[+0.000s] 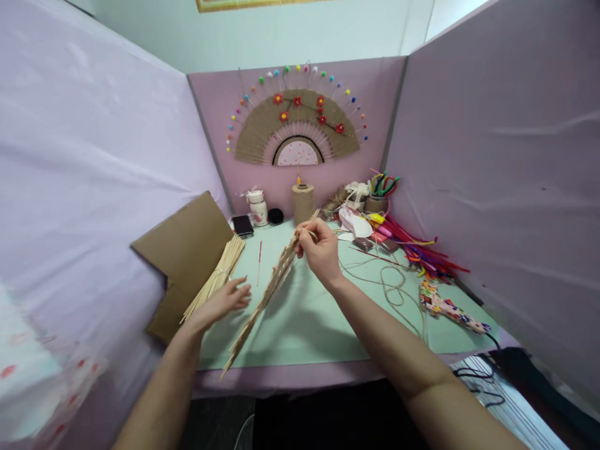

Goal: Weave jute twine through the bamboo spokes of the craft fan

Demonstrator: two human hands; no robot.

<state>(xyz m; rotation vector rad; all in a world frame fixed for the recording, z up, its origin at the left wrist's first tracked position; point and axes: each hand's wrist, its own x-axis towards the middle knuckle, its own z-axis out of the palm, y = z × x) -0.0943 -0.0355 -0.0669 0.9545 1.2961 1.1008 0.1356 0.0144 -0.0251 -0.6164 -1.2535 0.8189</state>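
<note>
My right hand [321, 251] is raised over the middle of the table, its fingers pinched on the upper end of a panel of thin sticks woven with twine [276, 281]. The panel hangs slantwise, seen nearly edge-on, its lower end toward the table's front edge. From the pinch, a long piece of twine [394, 286] runs off to the right in loose loops. My left hand [229, 297] holds nothing; its fingers are apart, left of the panel. Close beside it lies a tied bundle of thin sticks [220, 270].
Brown cardboard [192, 244] leans at the left. A twine spool [303, 201], a white bottle [257, 207] and a dark phone [242, 225] stand or lie at the back. Pipe cleaners [422, 250] and a patterned glue gun [450, 309] are right. A decorated fan [297, 125] hangs behind.
</note>
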